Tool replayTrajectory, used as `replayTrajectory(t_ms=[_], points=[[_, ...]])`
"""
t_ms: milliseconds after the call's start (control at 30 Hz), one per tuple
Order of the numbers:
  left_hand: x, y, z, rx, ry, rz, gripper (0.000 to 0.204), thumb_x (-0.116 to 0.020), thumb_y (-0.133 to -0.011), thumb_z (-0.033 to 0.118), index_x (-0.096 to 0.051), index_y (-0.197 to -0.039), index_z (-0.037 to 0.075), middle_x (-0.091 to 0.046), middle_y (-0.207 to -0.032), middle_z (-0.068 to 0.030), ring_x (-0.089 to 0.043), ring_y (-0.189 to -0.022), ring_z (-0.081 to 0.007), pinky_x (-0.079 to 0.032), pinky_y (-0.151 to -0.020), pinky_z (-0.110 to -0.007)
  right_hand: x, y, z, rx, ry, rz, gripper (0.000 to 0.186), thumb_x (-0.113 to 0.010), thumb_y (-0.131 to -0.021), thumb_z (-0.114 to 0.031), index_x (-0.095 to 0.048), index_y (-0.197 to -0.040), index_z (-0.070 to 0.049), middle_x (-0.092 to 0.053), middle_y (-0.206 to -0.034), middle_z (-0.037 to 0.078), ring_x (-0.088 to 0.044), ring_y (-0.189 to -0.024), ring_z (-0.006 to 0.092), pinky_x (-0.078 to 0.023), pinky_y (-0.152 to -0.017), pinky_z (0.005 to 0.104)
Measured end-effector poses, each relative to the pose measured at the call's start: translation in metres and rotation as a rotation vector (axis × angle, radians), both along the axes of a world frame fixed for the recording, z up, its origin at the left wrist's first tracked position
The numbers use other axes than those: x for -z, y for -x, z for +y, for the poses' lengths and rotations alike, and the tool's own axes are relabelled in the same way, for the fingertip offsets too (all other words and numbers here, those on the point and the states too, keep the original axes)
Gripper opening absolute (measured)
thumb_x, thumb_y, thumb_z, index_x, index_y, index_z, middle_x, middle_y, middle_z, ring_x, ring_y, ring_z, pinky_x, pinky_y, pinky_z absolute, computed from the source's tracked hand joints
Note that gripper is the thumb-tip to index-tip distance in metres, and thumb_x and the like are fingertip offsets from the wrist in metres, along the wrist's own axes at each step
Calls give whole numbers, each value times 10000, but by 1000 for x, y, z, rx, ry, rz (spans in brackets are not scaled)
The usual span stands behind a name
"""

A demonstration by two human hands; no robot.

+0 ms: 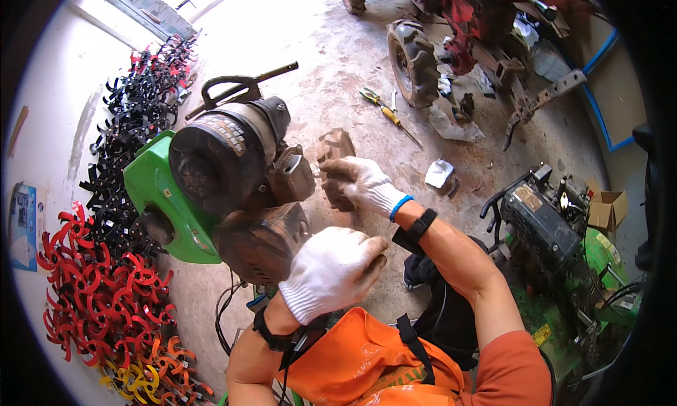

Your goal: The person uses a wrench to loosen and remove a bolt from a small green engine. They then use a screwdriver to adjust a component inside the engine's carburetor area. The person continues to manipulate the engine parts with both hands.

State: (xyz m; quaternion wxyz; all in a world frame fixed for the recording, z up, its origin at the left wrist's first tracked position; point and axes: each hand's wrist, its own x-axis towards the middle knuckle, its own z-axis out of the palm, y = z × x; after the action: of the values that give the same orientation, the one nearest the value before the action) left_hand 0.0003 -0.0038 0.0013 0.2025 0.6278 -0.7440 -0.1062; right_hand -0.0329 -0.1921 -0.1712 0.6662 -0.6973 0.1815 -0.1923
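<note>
A small engine with a round black cover and a green tank stands in front of me, left of centre. My left hand, in a white knitted glove, is beside the rusty brown metal housing under the engine. Its fingers are curled, and what they may hold is hidden. Farther up, my right hand, gloved too with dirt-stained fingertips, stretches its fingers leftward. They overlap a muddy wheel right of the engine; whether they touch it I cannot tell.
Red curved blades and black ones pile along the left wall. A screwdriver lies on the floor ahead, near a crumpled white paper. A red machine with a treaded tyre stands far right; a green machine stands nearer.
</note>
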Motion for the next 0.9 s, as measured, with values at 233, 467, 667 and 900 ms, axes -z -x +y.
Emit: replayTrajectory(t_ms=[233,467,667,900], points=[[1,1,2,-13,-21,-47,222,-864,-1031,243,-835,-1201,103,-775,-914,-114,-795,-880,-355,-639,-820,-487,1,-8,30,50,-135,30,334,-815,-1142,-145,-809,-1459,-39,-886,-1309,185,-843,-1180,270,-646,-1097,409],[3,0,1,-5,-18,-22,241,-872,-1027,239,-836,-1215,93,-789,-928,-121,-805,-887,-360,-647,-829,-490,1,-21,40,118,-216,68,344,-830,-1122,-161,-806,-1395,46,-891,-1281,205,-846,-1149,265,-656,-1070,411],[1,0,2,-9,-63,-29,277,-885,-1006,219,-837,-1245,88,-805,-969,-136,-813,-929,-376,-654,-850,-499,-13,-22,45,116,-461,74,323,-826,-1155,-163,-802,-1411,33,-894,-1244,145,-839,-1072,199,-684,-993,372],[-2,1,5,-13,-95,-13,352,-919,-942,164,-846,-1275,74,-831,-1030,-161,-824,-994,-415,-662,-907,-510,39,-26,53,-122,-1098,-174,465,-783,-1236,-322,-700,-1600,-44,-850,-1299,46,-825,-1044,149,-710,-973,380]])
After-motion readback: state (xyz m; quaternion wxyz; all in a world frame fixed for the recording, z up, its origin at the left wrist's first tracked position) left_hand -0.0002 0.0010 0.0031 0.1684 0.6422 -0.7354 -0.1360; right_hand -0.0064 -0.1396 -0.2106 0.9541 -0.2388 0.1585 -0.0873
